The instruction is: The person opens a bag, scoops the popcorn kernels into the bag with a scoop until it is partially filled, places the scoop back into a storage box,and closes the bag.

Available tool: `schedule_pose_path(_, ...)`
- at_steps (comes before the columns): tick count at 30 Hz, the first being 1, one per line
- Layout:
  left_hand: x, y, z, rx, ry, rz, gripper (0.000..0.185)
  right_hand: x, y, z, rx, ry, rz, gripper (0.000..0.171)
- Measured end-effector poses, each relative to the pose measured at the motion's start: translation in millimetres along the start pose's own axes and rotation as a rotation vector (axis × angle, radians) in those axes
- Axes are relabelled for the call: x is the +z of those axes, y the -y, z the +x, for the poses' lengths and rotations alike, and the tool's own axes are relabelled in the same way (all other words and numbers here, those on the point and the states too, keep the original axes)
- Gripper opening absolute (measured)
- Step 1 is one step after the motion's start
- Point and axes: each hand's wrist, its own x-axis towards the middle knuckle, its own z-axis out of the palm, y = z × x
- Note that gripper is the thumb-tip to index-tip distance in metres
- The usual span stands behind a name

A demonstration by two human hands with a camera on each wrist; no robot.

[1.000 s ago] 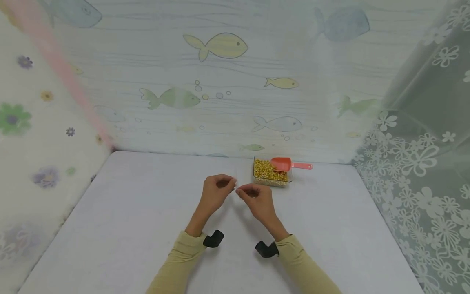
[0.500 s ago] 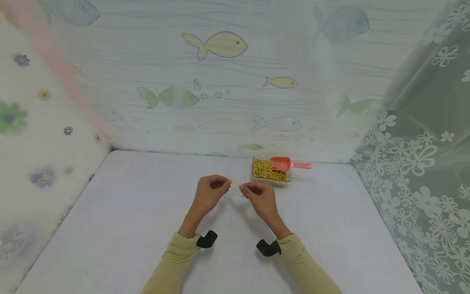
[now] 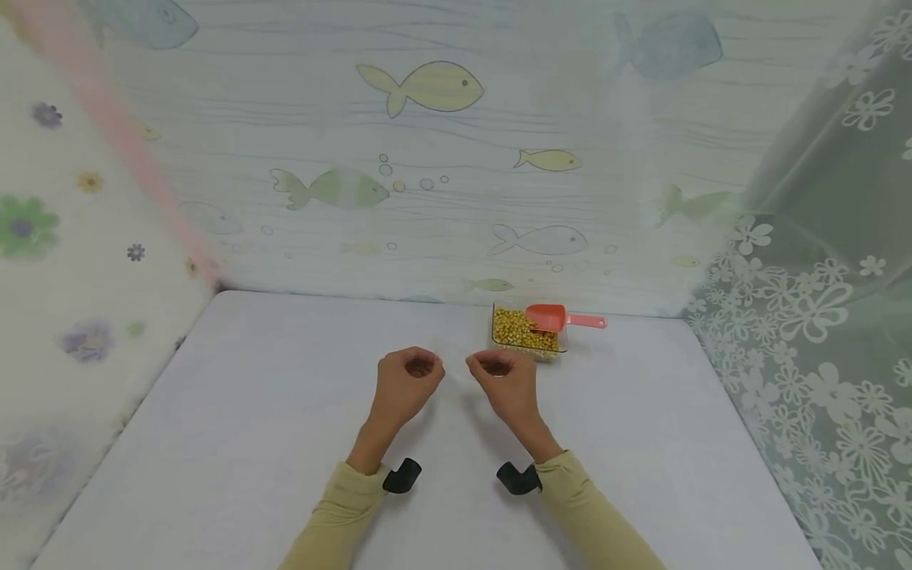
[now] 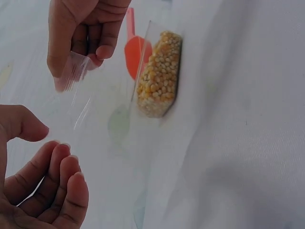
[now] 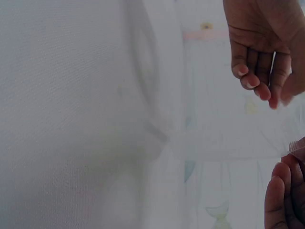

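A thin clear plastic bag (image 4: 76, 71), creased and hard to make out, stretches between the two hands above the table. My right hand (image 3: 504, 380) pinches it between thumb and fingertips, and the film bunches there in the left wrist view. Facing it, my left hand (image 3: 408, 386) holds the other side with thumb and fingertips close together. A short gap separates the two hands in the head view. Just behind the right hand stands a clear rectangular container (image 3: 492, 326) of yellow corn kernels (image 3: 523, 326). A red scoop (image 3: 549, 317) rests on the kernels, its handle pointing right.
A white-covered table (image 3: 249, 412) runs back to a wall sheet (image 3: 427, 222) printed with fish. Flower-patterned cloth (image 3: 85, 301) hangs at the left, and a lace curtain (image 3: 819, 348) at the right. Black wrist mounts (image 3: 402, 475) stick out inward from the sleeves.
My hands have drawn apart from nearly touching, the left moving further leftward and slightly nearer. The right hand has shifted only a little to the right. Container and scoop stay put.
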Motion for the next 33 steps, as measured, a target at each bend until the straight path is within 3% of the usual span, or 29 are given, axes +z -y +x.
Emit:
schedule_pose_path(7, 4.6, -6.6, 1.5, 0.083, -0.109, -0.010, 0.015, 3.1, 1.4, -5.1, -0.129, 0.034, -0.055, 0.005)
schedule_pose_path(13, 4.9, -5.1, 2.0, 0.100, -0.118, -0.013, 0.011, 5.2, 0.4, -5.1, -0.155, 0.039, -0.056, 0.005)
schedule_pose_path(25, 0.8, 2.1, -6.2, 0.110, -0.082, -0.063, 0.007, 4.3, -1.1, 0.1, -0.077, 0.009, -0.070, 0.006)
schedule_pose_path(33, -3.6, 9.3, -10.9, 0.080, -0.111, -0.012, 0.004, 2.8, -0.1, 5.8, -0.058, -0.017, -0.070, 0.008)
